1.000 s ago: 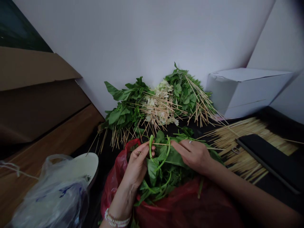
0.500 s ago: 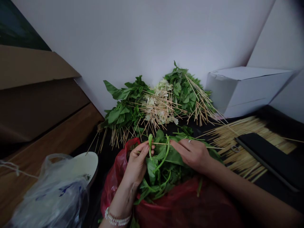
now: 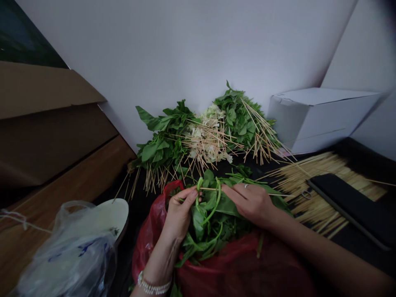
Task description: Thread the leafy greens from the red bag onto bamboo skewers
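Note:
Low in the middle, my left hand (image 3: 183, 210) pinches the bent end of a leafy green stem (image 3: 218, 196). Through that stem runs a thin bamboo skewer (image 3: 209, 189), which my right hand (image 3: 252, 202) grips, its other end sticking out past the knuckles on the right. The stem curves in a loop between the two hands, and its leaf hangs below. Under both hands lie loose leafy greens (image 3: 201, 247) in an open red plastic bag (image 3: 222, 268).
Skewered greens (image 3: 154, 150) and skewered pale cabbage (image 3: 213, 111) are piled by the wall. Bare skewers (image 3: 328, 167) lie at right under a black phone (image 3: 349, 206), near a white box (image 3: 324, 115). At left are a white bowl (image 3: 120, 210), a clear plastic bag (image 3: 71, 260) and a cardboard box (image 3: 46, 140).
The bent end of the stem has shifted slightly right along the skewer, toward my right hand. Both hands keep their grip in nearly the same place.

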A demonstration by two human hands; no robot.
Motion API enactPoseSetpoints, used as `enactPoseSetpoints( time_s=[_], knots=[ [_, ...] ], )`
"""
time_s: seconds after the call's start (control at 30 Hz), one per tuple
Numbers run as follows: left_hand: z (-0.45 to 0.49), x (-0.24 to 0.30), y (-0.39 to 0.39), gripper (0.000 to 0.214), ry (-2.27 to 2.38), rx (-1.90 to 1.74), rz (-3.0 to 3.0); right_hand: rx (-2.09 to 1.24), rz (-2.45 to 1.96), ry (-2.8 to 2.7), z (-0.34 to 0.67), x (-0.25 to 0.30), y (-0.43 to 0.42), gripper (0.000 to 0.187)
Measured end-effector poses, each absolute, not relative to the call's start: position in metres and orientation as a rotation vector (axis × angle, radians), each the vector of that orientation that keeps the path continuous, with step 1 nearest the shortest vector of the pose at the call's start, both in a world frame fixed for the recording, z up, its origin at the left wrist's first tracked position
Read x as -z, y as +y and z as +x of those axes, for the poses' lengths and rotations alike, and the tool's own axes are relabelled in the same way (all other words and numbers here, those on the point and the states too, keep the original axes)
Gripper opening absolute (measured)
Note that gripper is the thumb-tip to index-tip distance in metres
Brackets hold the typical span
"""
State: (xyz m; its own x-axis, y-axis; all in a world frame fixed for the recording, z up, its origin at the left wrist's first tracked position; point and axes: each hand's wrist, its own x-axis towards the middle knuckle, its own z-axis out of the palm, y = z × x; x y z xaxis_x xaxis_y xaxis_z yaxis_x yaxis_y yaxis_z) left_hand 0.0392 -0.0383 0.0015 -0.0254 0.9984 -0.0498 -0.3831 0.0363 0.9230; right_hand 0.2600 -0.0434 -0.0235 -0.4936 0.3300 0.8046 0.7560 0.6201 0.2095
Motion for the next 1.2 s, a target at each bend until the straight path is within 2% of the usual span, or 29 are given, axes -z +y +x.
enactPoseSetpoints(
  time_s=[0.17,0.4,0.7,0.9,1.2],
  knots=[
    [0.039,0.002,-0.039,0.030,0.961,-1.342,0.925,0.725,-0.859,-2.094,0.259,0.024,-0.045,0.029],
    [0.041,0.009,-0.043,0.014,0.992,-1.252,1.293,0.753,-0.810,-2.159,0.255,0.022,-0.050,0.024],
    [0.028,-0.006,-0.036,0.066,0.956,-1.270,1.224,0.627,-0.870,-1.897,0.268,0.012,-0.037,0.026],
    [0.023,-0.016,-0.043,0.028,1.192,-1.123,1.578,0.478,-0.960,-1.763,0.276,0.013,-0.031,0.021],
    [0.021,-0.006,-0.037,0.026,0.982,-1.162,1.206,0.204,-1.155,-1.447,0.280,0.011,-0.029,0.017]
  ],
)
